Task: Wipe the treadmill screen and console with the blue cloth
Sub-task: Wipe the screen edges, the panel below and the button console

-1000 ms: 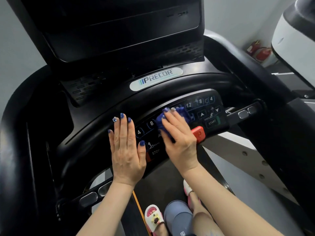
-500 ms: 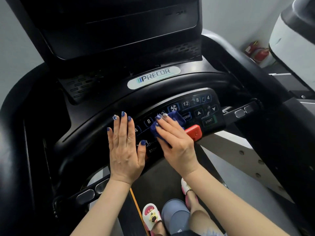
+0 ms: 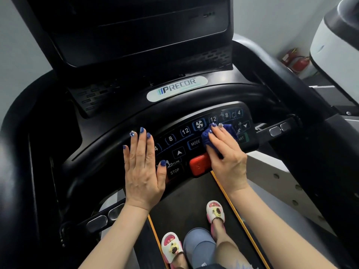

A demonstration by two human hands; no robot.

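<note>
The treadmill's dark screen (image 3: 136, 26) stands at the top, tilted toward me. Below it curves the black button console (image 3: 186, 136) with numbered keys, MODE, STOP and a red stop tab (image 3: 199, 165). My right hand (image 3: 226, 156) presses a bunched blue cloth (image 3: 206, 139) onto the right half of the console, fingers lying over it; most of the cloth is hidden under the hand. My left hand (image 3: 141, 166) rests flat, fingers straight, on the console's left end and the curved bar.
A PRECOR badge (image 3: 176, 88) sits above the curved handlebar (image 3: 108, 140). Silver grip sensors (image 3: 279, 129) flank the console. My feet in slippers (image 3: 214, 212) stand on the belt below. A white machine (image 3: 334, 45) is at the right, red extinguishers (image 3: 297, 60) behind it.
My right hand has swept the cloth rightward across the console, uncovering the MODE key and the middle buttons. My left hand has stayed flat in the same place.
</note>
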